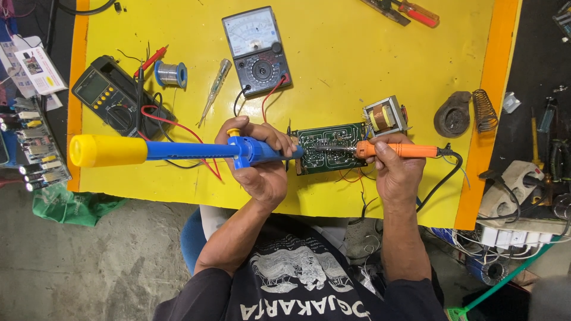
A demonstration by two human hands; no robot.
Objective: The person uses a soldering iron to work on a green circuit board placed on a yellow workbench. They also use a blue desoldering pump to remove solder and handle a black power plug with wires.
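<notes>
My left hand (262, 163) grips a blue desoldering pump (178, 150) with a yellow plunger cap; its nozzle rests at the left edge of a green circuit board (330, 148). My right hand (394, 169) holds an orange-handled soldering iron (398, 150), with its metal tip lying across the board. A small transformer (385, 116) sits at the board's upper right corner, joined by red wires.
On the yellow table (357, 53) lie an analog multimeter (257, 50), a black digital multimeter (110, 95) with red and black leads, a solder spool (171, 74), a tester screwdriver (214, 89), a metal part (452, 114) and a spring (485, 110). A power strip (517, 190) sits at right.
</notes>
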